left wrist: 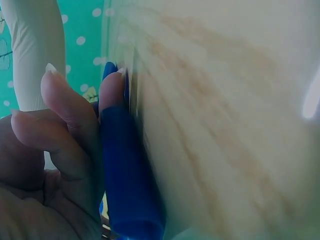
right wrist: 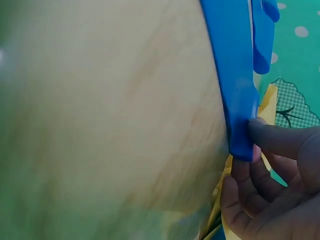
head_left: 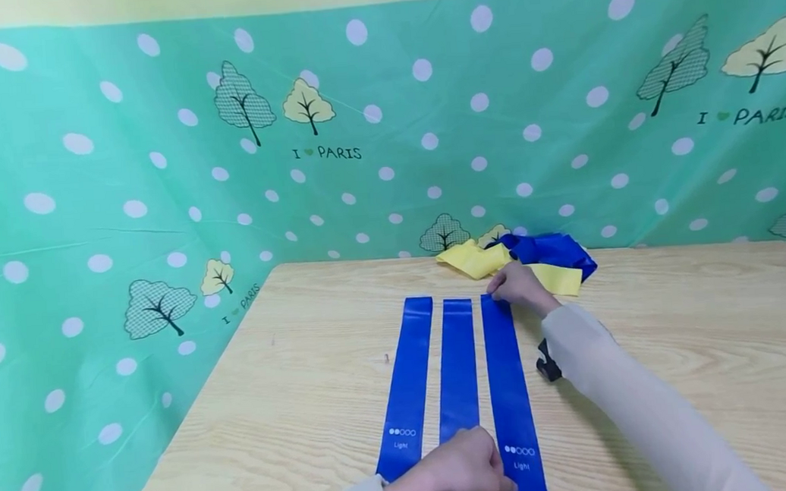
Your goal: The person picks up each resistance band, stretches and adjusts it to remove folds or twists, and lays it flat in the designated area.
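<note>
Three blue resistance bands lie lengthwise side by side on the table: a left band (head_left: 407, 374), a middle band (head_left: 460, 362) and a right band (head_left: 507, 374). The left and right ones show the word "Light". My right hand (head_left: 520, 286) pinches the far end of the right band between thumb and fingers, as the right wrist view also shows. At the near end of that band, my left hand (head_left: 465, 465) holds its edge and covers the lower part of the middle band. In the left wrist view, a fingertip pokes out past the blue band (left wrist: 127, 170).
Behind my right hand, a yellow band (head_left: 472, 259) and a crumpled blue band (head_left: 552, 253) lie heaped at the table's back edge. A black plastic piece (head_left: 547, 364) sits partly under my right sleeve. A green dotted curtain (head_left: 384, 124) hangs behind the wooden table (head_left: 292, 374).
</note>
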Action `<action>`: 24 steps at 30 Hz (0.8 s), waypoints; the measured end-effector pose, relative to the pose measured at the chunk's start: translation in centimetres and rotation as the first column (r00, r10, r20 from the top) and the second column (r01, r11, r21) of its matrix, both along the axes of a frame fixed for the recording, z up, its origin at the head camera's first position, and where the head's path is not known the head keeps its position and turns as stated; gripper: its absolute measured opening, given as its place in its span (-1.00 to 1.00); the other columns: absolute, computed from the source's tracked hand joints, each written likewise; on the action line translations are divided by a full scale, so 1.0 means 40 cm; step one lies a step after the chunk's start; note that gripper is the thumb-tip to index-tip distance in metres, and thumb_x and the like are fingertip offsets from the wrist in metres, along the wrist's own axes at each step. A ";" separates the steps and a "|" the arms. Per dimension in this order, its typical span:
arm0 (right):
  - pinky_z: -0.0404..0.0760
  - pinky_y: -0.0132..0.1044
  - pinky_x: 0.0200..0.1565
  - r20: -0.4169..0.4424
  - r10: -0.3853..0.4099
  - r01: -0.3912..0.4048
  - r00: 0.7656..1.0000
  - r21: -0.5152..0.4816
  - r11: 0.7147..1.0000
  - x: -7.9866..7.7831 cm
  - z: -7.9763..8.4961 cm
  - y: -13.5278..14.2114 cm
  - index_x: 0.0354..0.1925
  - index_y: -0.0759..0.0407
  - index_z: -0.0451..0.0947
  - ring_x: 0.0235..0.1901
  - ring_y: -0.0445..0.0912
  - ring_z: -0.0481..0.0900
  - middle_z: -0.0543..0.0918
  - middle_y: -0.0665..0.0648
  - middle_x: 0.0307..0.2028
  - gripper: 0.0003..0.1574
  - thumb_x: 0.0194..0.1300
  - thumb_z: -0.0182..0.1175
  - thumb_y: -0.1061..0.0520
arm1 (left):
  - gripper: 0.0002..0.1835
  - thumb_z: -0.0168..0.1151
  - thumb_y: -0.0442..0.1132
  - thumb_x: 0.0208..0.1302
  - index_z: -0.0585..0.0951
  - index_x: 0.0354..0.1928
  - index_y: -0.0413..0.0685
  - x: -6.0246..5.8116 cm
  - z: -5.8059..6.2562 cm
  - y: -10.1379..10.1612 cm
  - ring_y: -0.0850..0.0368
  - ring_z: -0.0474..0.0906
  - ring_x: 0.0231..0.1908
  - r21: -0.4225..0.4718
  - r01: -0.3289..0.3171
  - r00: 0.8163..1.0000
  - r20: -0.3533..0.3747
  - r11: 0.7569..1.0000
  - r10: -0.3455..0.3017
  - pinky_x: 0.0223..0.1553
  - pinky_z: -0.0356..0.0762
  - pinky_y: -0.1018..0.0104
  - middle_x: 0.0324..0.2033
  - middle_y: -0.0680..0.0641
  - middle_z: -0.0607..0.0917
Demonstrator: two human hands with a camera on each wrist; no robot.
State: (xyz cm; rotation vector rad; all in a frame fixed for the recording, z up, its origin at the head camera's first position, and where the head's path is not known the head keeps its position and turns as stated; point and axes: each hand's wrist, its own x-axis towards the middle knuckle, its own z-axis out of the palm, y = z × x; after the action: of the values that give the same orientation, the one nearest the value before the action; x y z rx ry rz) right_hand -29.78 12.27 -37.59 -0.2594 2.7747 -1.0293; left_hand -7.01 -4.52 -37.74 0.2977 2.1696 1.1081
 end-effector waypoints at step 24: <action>0.41 -0.29 -0.39 -0.075 -0.194 0.195 0.978 0.003 0.981 0.013 0.033 0.269 -0.30 0.48 0.40 -0.41 0.02 0.41 0.46 0.26 -0.42 -0.73 0.10 0.15 0.25 | -0.69 0.22 -0.24 0.25 0.59 -0.66 -0.15 -0.124 0.036 0.022 0.21 0.47 -0.82 -0.065 0.026 0.981 -0.192 0.998 -0.039 -0.81 0.39 0.43 -0.81 -0.02 0.59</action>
State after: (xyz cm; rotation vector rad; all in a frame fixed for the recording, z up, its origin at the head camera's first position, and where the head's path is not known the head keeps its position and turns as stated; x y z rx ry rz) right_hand -29.25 23.04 -36.27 -0.0246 2.9181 -1.0684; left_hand -11.99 -3.62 -36.28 0.4269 2.3565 1.0274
